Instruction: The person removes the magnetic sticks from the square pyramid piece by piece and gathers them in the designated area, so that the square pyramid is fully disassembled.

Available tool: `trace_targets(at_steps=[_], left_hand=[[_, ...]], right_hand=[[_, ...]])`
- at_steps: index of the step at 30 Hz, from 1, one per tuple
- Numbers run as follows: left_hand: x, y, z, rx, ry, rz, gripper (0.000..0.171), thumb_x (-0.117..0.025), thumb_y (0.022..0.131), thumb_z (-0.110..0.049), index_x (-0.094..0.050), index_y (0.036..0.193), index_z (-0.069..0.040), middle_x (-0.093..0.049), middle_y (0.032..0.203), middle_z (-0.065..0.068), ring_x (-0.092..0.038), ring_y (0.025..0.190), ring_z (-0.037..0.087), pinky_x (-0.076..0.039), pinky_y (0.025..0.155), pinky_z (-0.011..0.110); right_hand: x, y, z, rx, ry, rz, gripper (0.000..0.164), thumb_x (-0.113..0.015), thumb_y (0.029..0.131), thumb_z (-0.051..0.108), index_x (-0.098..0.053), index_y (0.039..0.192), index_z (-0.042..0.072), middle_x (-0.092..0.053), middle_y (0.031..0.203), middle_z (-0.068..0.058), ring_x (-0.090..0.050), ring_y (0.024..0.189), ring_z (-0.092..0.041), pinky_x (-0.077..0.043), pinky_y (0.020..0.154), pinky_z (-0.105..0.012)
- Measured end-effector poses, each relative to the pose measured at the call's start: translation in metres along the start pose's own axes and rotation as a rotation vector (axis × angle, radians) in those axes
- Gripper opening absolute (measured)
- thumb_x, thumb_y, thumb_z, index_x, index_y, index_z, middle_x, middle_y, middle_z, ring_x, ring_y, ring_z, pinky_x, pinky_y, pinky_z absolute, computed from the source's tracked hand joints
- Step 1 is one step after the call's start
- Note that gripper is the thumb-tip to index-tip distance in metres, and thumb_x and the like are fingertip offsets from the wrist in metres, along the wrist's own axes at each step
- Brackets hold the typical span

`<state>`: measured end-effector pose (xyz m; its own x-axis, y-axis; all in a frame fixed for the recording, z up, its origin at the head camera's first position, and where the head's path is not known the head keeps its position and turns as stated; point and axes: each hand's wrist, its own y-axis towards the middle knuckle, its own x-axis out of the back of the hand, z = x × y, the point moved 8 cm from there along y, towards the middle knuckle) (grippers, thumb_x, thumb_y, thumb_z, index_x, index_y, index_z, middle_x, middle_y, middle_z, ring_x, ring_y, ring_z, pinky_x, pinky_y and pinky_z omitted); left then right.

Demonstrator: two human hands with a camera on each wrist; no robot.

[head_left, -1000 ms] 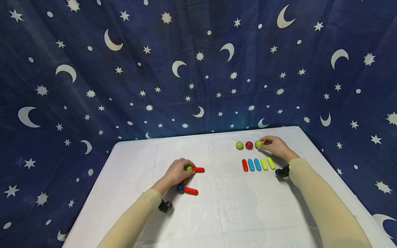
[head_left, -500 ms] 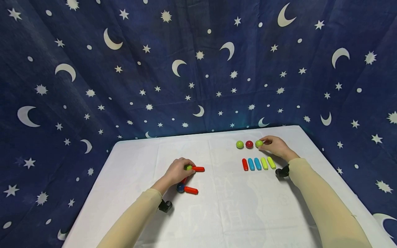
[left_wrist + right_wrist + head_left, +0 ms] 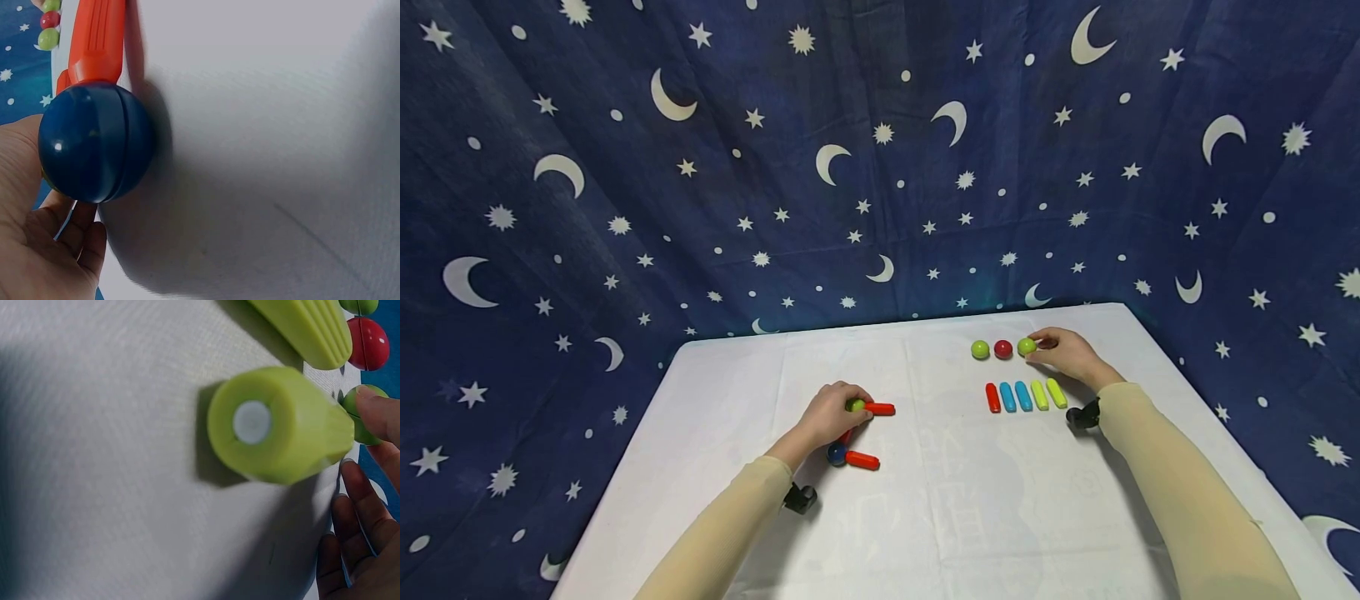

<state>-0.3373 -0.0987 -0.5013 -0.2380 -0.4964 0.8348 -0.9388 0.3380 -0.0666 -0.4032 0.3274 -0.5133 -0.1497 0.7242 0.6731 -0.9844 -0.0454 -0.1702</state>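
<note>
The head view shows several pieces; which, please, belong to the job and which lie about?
Job, probably:
glossy green ball in left hand
second green ball in right hand
glossy blue ball, red rods

Idle, probably:
third green ball, red ball
red rod, blue rods, lime rods

Before me, a dark blue curtain (image 3: 850,83) with pale moons (image 3: 1078,50) and stars (image 3: 1062,117) surrounds three sides of the table (image 3: 655,467), whose white cloth (image 3: 1015,517) is slightly creased.
</note>
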Motion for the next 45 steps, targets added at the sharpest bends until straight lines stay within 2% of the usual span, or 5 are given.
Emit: trace_targets(at_steps=[12, 20, 30, 38, 45], left_hand=[[0.001, -0.001, -0.002, -0.005, 0.009, -0.002, 0.017, -0.077, 0.093, -0.027, -0.076, 0.11, -0.021, -0.065, 0.113, 0.003, -0.052, 0.1, 0.024, -0.045, 0.088, 0.04], [0.0, 0.0, -0.01, -0.042, 0.052, 0.017, 0.019, -0.075, 0.095, -0.028, -0.076, 0.113, -0.023, -0.062, 0.118, 0.005, -0.052, 0.104, 0.025, -0.044, 0.089, 0.042], [-0.014, 0.007, -0.033, -0.109, 0.057, 0.054, 0.037, -0.074, 0.094, -0.024, -0.068, 0.131, -0.018, -0.064, 0.131, 0.004, -0.053, 0.107, 0.025, -0.043, 0.092, 0.041], [-0.007, 0.004, -0.024, -0.052, 0.024, 0.029, 0.046, -0.08, 0.09, -0.029, -0.066, 0.131, -0.016, -0.064, 0.123, 0.003, -0.055, 0.11, 0.026, -0.044, 0.098, 0.044], [-0.004, 0.003, -0.018, -0.05, 0.031, 0.015, 0.04, -0.081, 0.089, -0.035, -0.068, 0.123, -0.017, -0.066, 0.108, -0.002, -0.055, 0.098, 0.02, -0.045, 0.089, 0.041]], right_hand=[[0.014, -0.006, 0.008, 0.03, 0.005, -0.08, 0.064, -0.066, 0.099, 0.04, -0.049, 0.147, 0.001, -0.051, 0.139, -0.026, -0.047, 0.123, -0.042, -0.042, 0.104, -0.057], [0.023, -0.028, 0.069, 0.223, 0.05, -0.218, 0.058, -0.057, 0.104, 0.046, -0.054, 0.145, 0.006, -0.056, 0.134, -0.019, -0.05, 0.122, -0.038, -0.042, 0.102, -0.056], [-0.067, -0.056, 0.158, 0.46, 0.028, 0.01, 0.036, -0.068, 0.1, 0.032, -0.069, 0.13, 0.013, -0.066, 0.127, -0.004, -0.058, 0.117, -0.025, -0.045, 0.1, -0.051], [-0.148, -0.061, 0.163, 0.458, -0.117, 0.203, 0.033, -0.074, 0.094, 0.026, -0.071, 0.124, 0.013, -0.069, 0.111, 0.004, -0.062, 0.102, -0.017, -0.05, 0.093, -0.042], [-0.174, -0.06, 0.164, 0.409, -0.149, 0.205, 0.03, -0.081, 0.089, 0.028, -0.075, 0.115, 0.016, -0.066, 0.09, 0.012, -0.059, 0.084, -0.01, -0.049, 0.082, -0.037]])
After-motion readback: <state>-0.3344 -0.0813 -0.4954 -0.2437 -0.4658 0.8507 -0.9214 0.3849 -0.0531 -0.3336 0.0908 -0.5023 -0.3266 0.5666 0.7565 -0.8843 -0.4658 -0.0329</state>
